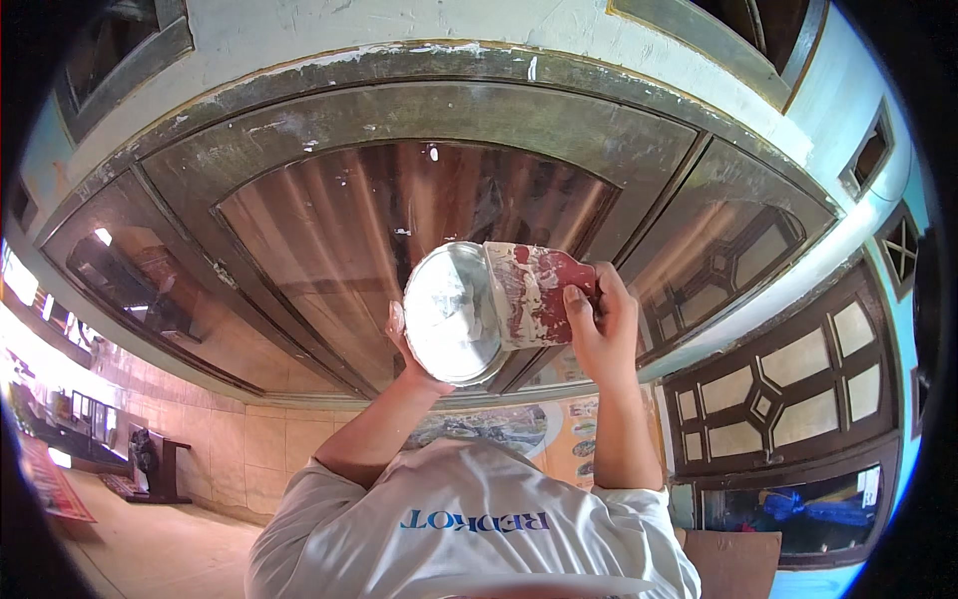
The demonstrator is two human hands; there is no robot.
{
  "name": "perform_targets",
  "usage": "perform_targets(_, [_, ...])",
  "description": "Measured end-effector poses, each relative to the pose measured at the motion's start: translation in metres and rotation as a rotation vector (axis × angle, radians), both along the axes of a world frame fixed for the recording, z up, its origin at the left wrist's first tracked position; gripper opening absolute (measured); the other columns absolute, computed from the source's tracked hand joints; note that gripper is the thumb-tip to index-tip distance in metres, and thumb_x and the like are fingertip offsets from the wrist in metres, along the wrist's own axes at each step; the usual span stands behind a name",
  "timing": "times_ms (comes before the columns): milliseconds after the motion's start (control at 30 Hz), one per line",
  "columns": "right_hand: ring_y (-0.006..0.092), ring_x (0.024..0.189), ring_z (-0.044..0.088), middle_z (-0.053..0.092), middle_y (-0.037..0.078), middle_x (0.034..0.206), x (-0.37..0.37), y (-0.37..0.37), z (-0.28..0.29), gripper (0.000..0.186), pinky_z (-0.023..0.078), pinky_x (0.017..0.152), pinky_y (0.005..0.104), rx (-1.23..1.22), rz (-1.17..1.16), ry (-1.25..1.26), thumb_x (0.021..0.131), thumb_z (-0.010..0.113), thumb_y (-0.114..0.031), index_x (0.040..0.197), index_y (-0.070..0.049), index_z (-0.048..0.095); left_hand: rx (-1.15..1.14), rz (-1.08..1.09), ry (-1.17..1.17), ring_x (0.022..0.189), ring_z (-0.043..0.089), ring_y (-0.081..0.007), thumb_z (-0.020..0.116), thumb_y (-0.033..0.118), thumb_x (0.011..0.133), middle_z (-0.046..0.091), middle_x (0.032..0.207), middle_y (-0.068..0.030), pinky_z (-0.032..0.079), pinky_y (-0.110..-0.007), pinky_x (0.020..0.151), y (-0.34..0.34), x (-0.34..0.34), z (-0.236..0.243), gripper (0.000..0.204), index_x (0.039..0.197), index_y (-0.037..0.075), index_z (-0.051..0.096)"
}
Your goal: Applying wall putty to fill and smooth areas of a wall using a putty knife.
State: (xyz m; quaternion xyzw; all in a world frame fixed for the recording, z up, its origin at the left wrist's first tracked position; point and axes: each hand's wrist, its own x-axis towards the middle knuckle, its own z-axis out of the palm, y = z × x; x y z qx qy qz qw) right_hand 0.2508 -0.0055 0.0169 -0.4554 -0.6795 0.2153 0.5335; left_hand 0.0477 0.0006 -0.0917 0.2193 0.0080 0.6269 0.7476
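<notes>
My left hand (417,369) is wrapped around the left and lower side of a round tub (467,381). Its mouth faces up at me, and the inside shows bright white, apparently a paste; glare hides its texture. My right hand (606,331) grips a wide red scraper (547,295), thumb on top and fingers behind. Dried white smears cover much of the scraper. Its pale, straight edge overlaps the right rim of the tub. Some of the left fingers are hidden beneath the tub.
Before me spans a dark wooden door frame (439,105) with glass panes (309,230) and white splashes. A pale plastered wall (349,25) lies beyond it. On the right are a brown latticed window frame (788,379) and a glass-fronted case (798,509). A dark stand (160,469) is at left.
</notes>
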Motion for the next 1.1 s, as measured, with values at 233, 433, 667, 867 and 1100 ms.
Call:
perform_targets(233, [0.006,0.066,0.044,0.055,0.004,0.069,-0.005,0.022,-0.024,0.009,0.039,0.059,0.0237,-0.08,0.028,0.173,0.089,0.057,-0.006,0.094,0.002,0.057,0.068,0.246,-0.014,0.136,0.038,-0.0332,0.051,0.076,0.076,0.035,0.152,-0.0098,0.032,-0.054,0.112,-0.007,0.014,0.011,0.097,0.151,0.019,0.029])
perform_targets(433, [0.0058,0.071,0.042,0.051,0.001,0.075,-0.001,0.022,-0.024,0.006,0.038,0.064,0.023,-0.136,0.073,0.073,0.092,0.055,-0.005,0.095,0.001,0.056,0.177,0.148,0.032,0.138,0.036,-0.0329,0.057,0.071,0.074,0.032,0.153,-0.0116,0.031,-0.054,0.113,-0.006,0.006,0.009,0.101,0.152,0.016,0.026])
perform_targets(667, [0.0054,0.075,0.042,0.051,-0.001,0.079,-0.005,0.018,-0.007,0.007,0.038,0.066,0.022,-0.086,0.089,0.0,0.095,0.053,-0.005,0.098,0.001,0.056,0.123,-0.198,-0.285,0.133,0.044,-0.0347,0.041,0.077,0.08,0.041,0.149,-0.0108,0.037,-0.055,0.108,0.001,-0.001,0.009,0.094,0.149,0.014,0.034])
perform_targets(867, [0.0056,0.074,0.042,0.052,0.002,0.078,-0.006,0.016,-0.002,0.007,0.039,0.064,0.0241,-0.093,0.167,-0.007,0.095,0.054,-0.004,0.099,0.002,0.055,0.073,-0.325,0.221,0.133,0.044,-0.0341,0.039,0.076,0.086,0.038,0.15,-0.0132,0.036,-0.052,0.11,0.001,-0.003,0.04,0.09,0.151,0.014,0.029])
perform_targets(1100, [0.0225,0.068,0.055,0.058,0.016,0.081,-0.006,0.014,0.02,0.014,0.044,0.065,0.0297,0.067,0.203,-0.309,0.091,0.06,-0.002,0.103,0.002,0.055,-0.114,-0.641,0.05,0.13,0.048,-0.0336,0.034,0.077,0.087,0.043,0.147,-0.0141,0.037,-0.051,0.109,0.008,-0.009,0.031,0.088,0.149,0.014,0.035])
